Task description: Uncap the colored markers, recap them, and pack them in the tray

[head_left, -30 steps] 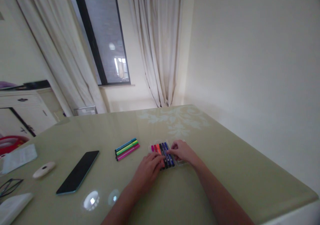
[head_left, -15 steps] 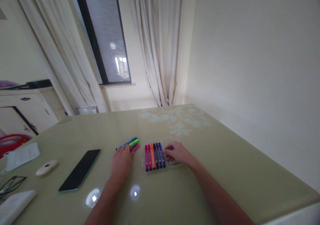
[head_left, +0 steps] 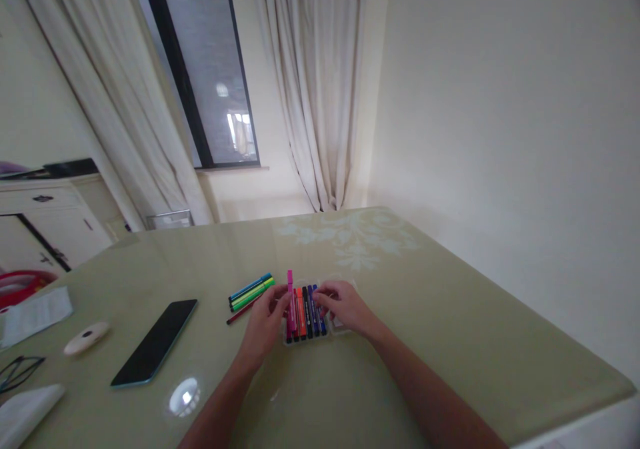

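A pink marker (head_left: 290, 280) stands nearly upright between the thumb and fingers of my left hand (head_left: 266, 314), over the left side of a clear plastic case (head_left: 320, 336). In the case lies a row of markers (head_left: 303, 312), running from red and orange to black and blue. My right hand (head_left: 345, 304) is at the row's right end, fingers curled and fingertips against the blue markers; whether they grip anything is hidden. The case's clear lid (head_left: 357, 289) shows partly behind that hand. Left of my left hand, several loose markers (head_left: 250, 292), blue, green and dark red, lie on the table.
A phone (head_left: 155, 342) lies on the glossy table (head_left: 430, 369) to the left. Farther left are a white oval object (head_left: 87, 339), a face mask (head_left: 37, 316), a black cable or glasses frame (head_left: 23, 371) and a white block (head_left: 30, 406). A wall borders the table's right side.
My left hand has picked up the pink marker from the loose pile and carried it right to the case. The right hand has shifted slightly left onto the blue markers.
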The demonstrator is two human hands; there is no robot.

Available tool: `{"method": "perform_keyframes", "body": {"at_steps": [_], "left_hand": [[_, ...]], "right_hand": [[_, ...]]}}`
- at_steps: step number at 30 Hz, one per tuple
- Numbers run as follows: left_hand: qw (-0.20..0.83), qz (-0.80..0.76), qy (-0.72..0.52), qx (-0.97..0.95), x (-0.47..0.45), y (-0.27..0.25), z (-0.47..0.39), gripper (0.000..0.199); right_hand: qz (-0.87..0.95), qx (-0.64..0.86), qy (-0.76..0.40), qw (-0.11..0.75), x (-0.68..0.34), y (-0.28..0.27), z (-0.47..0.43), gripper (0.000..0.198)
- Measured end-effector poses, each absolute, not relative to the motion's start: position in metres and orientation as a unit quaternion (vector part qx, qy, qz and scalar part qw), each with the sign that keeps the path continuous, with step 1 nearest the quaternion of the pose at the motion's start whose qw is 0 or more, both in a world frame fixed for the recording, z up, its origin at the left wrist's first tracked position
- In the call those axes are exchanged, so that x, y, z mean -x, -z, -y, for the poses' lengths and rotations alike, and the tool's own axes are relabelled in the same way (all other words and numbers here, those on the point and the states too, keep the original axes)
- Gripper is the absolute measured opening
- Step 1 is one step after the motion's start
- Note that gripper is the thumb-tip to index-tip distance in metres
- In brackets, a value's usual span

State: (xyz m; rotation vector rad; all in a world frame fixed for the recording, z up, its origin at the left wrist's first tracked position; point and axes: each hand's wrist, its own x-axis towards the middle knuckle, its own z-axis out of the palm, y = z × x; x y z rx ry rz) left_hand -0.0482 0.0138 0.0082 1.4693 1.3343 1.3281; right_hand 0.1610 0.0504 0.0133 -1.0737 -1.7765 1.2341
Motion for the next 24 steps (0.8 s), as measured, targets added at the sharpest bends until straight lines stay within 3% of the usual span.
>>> {"method": "perform_keyframes", "body": {"at_steps": [5, 11, 18, 24], "left_hand": [[0.474, -0.462, -0.513, -0.546, 0.024, -0.01, 0.0, 0.046], [0.465, -0.463, -0.5, -0.565, 0.022, 0.0, 0.002, 0.034], [0.181, -0.452, -0.378, -0.787, 0.017, 0.009, 0.008, 0.021], [0.095, -0.405, -0.26, -0.871, 0.012, 0.015, 0.011, 0.043]], "right_hand": [[0.662, 0.373, -0.525, 0.384, -0.15, -0.013, -0.042, 0.032], [0.66, 0.379, -0.516, 0.392, -0.152, -0.013, -0.046, 0.03], [0.651, 0.499, -0.408, 0.401, -0.192, -0.022, -0.069, 0.023], [0.642, 0.522, -0.449, 0.336, -0.193, -0.009, -0.07, 0.014]]}}
